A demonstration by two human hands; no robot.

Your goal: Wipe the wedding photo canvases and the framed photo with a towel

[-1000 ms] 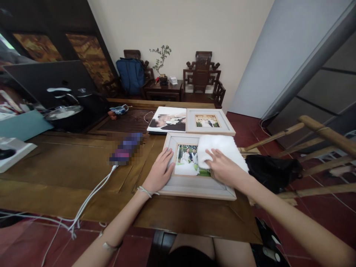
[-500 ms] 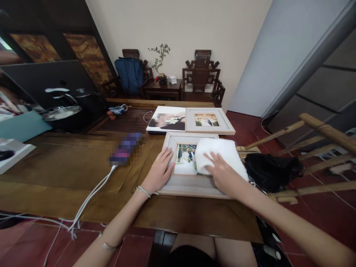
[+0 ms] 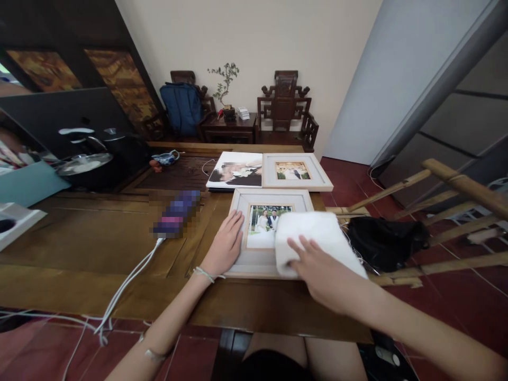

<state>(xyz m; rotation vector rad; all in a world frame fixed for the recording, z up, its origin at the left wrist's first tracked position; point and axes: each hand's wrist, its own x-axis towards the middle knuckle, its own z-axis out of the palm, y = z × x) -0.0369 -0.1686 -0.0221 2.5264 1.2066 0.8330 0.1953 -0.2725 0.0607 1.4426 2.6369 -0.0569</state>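
A light wooden picture frame (image 3: 257, 264) lies face up near the table's front edge, with a wedding photo (image 3: 262, 241) of two people inside a pale mat. Along its left edge my left hand (image 3: 224, 241) grips the rim, fingers close together. My right hand (image 3: 321, 270) holds a folded white cloth (image 3: 313, 233) down on the right half of the frame. The cloth covers the photo's right part and the frame's lower right corner. My right fingers are partly spread over the cloth, and their undersides are hidden.
Behind stand a second framed photo (image 3: 321, 182) and a white photo panel (image 3: 234, 182), lying side by side. A blurred phone-like object (image 3: 177, 214) with white cables (image 3: 135, 278) lies left. A bamboo chair (image 3: 456, 174) holding a black bag (image 3: 384, 243) is at the right. Kettle (image 3: 123, 145) far left.
My right hand and the cloth have moved toward me, down the frame, uncovering the photo's upper part. My left hand stays on the left edge. The view has shifted slightly.
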